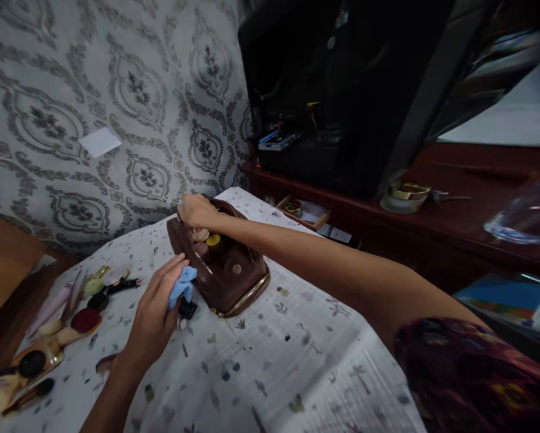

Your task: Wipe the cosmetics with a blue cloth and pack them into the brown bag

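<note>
A brown zipped bag lies open on the white patterned cloth, with a yellow-lidded item and other small things inside. My right hand is at the bag's far left end, its fingers curled down by the rim; what they grip, if anything, is hidden. Near the bag's left side, my left hand holds a crumpled blue cloth between thumb and fingers. Just beyond that cloth, a small black item rests against the bag.
Makeup items and brushes, among them a dark red round piece, spread along the left edge. A dark cabinet stands behind, with a small open drawer and a gold-lidded jar on the reddish shelf.
</note>
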A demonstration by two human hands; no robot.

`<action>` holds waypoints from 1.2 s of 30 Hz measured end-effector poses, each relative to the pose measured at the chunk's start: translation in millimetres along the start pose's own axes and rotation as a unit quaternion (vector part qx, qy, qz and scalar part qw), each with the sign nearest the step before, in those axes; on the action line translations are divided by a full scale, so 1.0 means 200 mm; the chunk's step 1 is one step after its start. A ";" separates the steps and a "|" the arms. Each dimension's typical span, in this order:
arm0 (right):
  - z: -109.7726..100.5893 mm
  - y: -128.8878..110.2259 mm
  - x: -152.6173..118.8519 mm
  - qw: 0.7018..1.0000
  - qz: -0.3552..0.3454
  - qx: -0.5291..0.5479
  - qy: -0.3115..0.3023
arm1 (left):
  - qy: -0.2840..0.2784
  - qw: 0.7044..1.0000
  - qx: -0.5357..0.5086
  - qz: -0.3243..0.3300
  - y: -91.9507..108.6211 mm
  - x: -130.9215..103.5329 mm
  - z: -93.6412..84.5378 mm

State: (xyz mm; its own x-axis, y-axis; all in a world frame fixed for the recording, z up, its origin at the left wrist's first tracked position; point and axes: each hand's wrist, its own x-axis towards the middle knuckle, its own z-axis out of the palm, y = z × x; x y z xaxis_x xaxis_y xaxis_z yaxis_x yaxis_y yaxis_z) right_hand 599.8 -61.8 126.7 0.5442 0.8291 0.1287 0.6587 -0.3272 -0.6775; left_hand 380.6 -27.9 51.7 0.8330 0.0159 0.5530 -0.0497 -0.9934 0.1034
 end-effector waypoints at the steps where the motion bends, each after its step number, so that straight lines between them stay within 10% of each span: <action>1: -0.02 0.00 -0.04 1.000 -0.014 -0.002 0.010 | 0.010 1.000 -0.001 -0.005 0.01 -0.02 0.00; 6: -0.06 0.01 -0.37 0.977 -0.181 0.049 0.105 | 0.009 0.999 0.007 -0.032 0.01 -0.19 0.01; 13: 0.31 0.04 -0.77 0.936 -0.341 0.032 -0.078 | -0.042 0.989 0.104 -0.094 -0.10 -0.55 -0.04; 22: 0.89 0.08 -0.68 0.961 -0.230 -0.135 -0.071 | 0.036 0.929 0.108 -0.351 -0.38 -0.83 -0.17; 36: 1.01 0.20 -0.62 0.954 -0.287 -0.084 0.001 | 0.023 0.949 -0.098 -0.299 -0.38 -0.82 -0.11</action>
State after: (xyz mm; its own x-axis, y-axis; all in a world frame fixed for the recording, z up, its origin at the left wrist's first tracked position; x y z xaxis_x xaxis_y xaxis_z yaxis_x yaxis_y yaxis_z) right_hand 453.0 -86.6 -61.9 0.0697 0.8931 0.4444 0.9220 0.1124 -0.3704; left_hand 235.3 46.8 -28.1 0.7201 0.5798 0.3811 0.3196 -0.7647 0.5595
